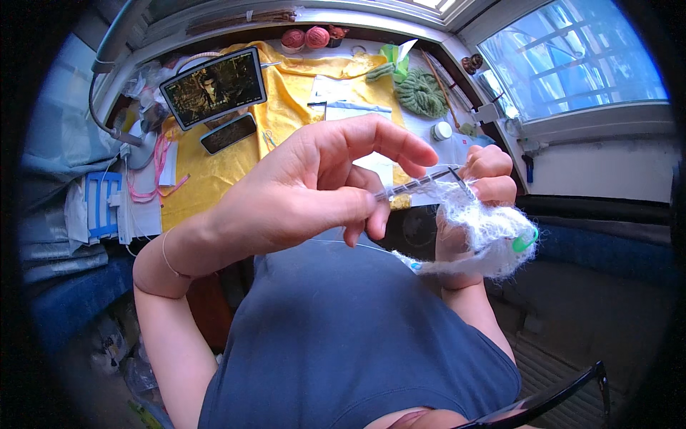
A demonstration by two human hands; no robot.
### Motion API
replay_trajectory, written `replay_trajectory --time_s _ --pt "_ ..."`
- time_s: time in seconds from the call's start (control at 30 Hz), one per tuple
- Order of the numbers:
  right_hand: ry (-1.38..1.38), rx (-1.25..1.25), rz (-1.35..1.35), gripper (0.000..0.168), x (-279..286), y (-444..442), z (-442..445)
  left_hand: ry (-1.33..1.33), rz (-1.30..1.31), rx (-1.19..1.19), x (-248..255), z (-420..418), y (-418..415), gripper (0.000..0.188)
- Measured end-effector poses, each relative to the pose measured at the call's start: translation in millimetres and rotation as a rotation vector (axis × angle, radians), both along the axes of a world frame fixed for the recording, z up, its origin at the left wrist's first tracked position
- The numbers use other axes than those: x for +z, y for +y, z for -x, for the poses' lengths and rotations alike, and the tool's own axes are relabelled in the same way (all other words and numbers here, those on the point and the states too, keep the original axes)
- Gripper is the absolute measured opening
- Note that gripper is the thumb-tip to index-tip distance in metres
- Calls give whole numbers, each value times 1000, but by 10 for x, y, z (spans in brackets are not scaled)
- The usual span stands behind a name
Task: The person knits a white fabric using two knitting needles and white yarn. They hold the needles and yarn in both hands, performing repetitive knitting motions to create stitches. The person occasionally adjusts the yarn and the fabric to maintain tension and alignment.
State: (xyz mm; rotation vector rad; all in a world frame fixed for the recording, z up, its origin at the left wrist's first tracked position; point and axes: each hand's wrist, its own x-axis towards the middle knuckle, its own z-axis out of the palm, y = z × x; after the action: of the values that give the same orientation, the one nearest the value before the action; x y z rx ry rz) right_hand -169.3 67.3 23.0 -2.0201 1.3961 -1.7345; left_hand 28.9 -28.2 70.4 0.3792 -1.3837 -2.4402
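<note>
My left hand pinches a knitting needle between thumb and fingers, its index finger arched above. Loops of white yarn sit along that needle. At the right, my right hand is curled around a second, dark-tipped knitting needle, and the two tips nearly meet. Fuzzy white knitting hangs below the right hand, partly hiding the wrist. A green plastic stitch marker is clipped to its outer edge, and a small blue marker shows on its lower left strip. From there a thin white strand runs left across my dark top.
A yellow cloth covers much of the table. On it stand a tablet showing a video and a phone. Pink yarn balls, a green yarn skein and a white-lidded jar lie farther back. A lamp arm rises at left.
</note>
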Motion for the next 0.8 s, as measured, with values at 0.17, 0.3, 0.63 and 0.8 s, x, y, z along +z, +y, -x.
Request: replay_trajectory --time_s 0.17,0.3,0.63,0.8 --pt "17 -11 41 37 -21 86 122 7 44 -5 -2 110 132 40" --pt "19 10 57 37 4 146 211 -13 79 9 33 177 223 35" --pt "5 51 59 41 -34 319 325 -80 213 22 14 244 406 31" --pt "3 54 46 39 -42 347 338 -70 195 14 11 237 419 30"
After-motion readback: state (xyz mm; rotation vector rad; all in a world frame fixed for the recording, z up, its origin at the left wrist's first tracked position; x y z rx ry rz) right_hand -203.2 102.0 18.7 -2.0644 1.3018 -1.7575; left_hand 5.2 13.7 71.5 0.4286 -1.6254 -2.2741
